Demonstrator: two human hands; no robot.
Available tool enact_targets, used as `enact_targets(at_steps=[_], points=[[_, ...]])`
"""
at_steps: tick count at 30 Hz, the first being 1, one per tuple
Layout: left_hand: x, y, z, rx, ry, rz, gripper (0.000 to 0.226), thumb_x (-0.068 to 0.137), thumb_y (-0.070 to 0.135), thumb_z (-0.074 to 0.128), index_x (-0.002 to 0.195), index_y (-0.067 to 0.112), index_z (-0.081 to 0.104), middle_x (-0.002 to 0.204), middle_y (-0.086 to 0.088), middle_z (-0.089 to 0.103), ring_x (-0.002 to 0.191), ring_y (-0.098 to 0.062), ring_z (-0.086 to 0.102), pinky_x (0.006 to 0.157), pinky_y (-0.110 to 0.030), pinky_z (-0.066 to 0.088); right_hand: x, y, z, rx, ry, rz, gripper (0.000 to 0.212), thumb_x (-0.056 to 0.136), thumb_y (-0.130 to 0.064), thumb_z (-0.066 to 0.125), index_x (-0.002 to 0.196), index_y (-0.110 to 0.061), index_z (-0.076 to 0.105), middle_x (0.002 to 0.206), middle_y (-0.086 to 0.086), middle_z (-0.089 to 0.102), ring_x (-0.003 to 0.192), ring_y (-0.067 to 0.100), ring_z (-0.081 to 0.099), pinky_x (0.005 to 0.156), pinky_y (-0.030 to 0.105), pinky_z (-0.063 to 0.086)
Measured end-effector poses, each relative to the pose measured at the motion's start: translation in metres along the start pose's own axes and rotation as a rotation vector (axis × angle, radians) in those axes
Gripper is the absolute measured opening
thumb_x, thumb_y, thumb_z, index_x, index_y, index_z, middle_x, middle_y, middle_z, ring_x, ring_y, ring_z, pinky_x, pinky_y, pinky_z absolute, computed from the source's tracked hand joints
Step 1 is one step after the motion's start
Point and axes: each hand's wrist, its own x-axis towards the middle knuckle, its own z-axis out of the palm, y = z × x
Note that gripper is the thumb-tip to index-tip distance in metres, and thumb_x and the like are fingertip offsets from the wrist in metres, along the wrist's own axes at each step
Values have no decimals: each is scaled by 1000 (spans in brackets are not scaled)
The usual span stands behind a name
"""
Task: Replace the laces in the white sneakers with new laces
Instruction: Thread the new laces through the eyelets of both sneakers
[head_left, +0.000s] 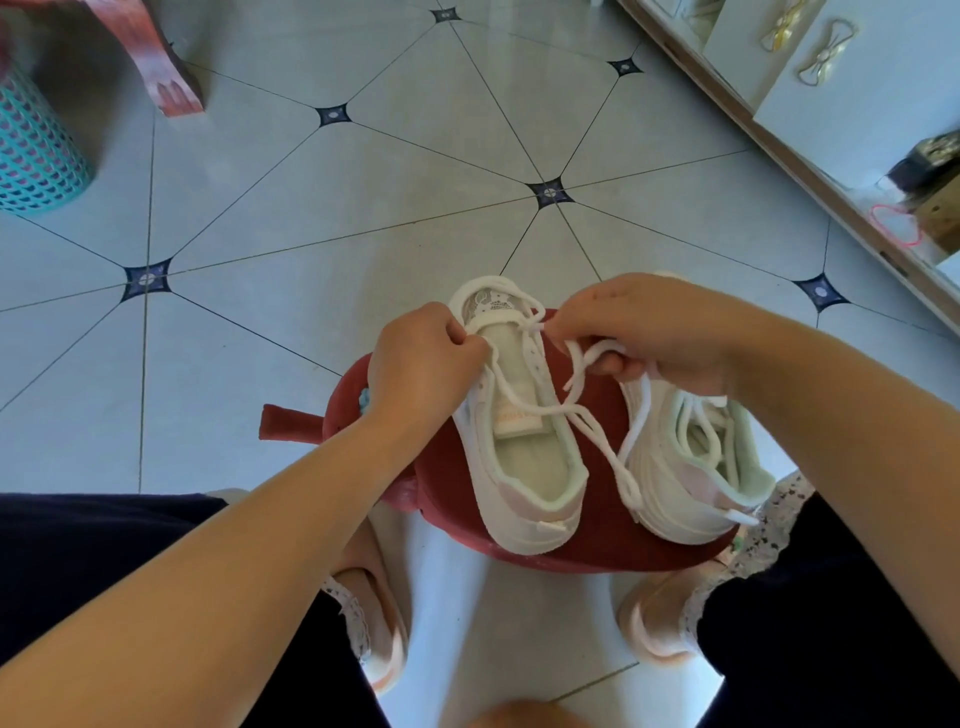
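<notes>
Two hands lace the left sneaker (524, 519) on the red stool (587, 551): your left hand (415, 358) pinches the lace (592, 428) at the far eyelets, and your right hand (644, 332) grips its other run. Next, likely: thread the following eyelets evenly.

Two white sneakers sit side by side on the red stool (587, 551), toes pointing away; left sneaker (519, 457) is nearly unlaced, tongue bare; a white lace (582, 415) is threaded at the toe end, trailing loose across it; right sneaker (670, 483) has loose laces (693, 415) heaped inside.
</notes>
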Motion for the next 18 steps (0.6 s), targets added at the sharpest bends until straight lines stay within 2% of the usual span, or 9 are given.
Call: enact_targets(at_steps=[4,7,12,16,18], points=[[0,-1,0,59,4,-14,11,77,18,56,71,9,57,69,0,59,73,-20,56,65,-33,44,-14,-10,2,-3,-45,-28,33,88,-12,54,56,-13,44,47,-4,34,41,6,25,41,17,19],[-1,-2,1,87,15,0,13,79,18,54,68,11,53,65,1,55,65,-17,51,59,-31,41,-22,-12,11,-131,-92,-50,29,85,-16,57,58,-16,49,49,-7,38,42,4,29,43,16,24],[1,-2,1,96,18,5,16,76,18,53,63,11,48,62,-1,51,62,-19,47,59,-34,41,-25,-10,35,-269,-134,-132,31,83,-16,59,54,-17,48,49,-11,40,47,3,34,51,19,31],[9,-5,-2,92,23,-20,30,78,19,56,56,15,36,55,1,39,55,-17,36,52,-30,31,-36,-18,44,-309,-361,-192,31,84,-15,58,55,-18,47,54,-7,40,52,6,34,53,23,30],[10,-5,-4,96,31,-3,28,79,19,55,57,14,38,55,0,40,53,-15,34,50,-29,30,-38,-17,41,-316,-350,-171,34,83,-14,58,52,-20,47,51,-9,39,50,4,33,53,21,29]])
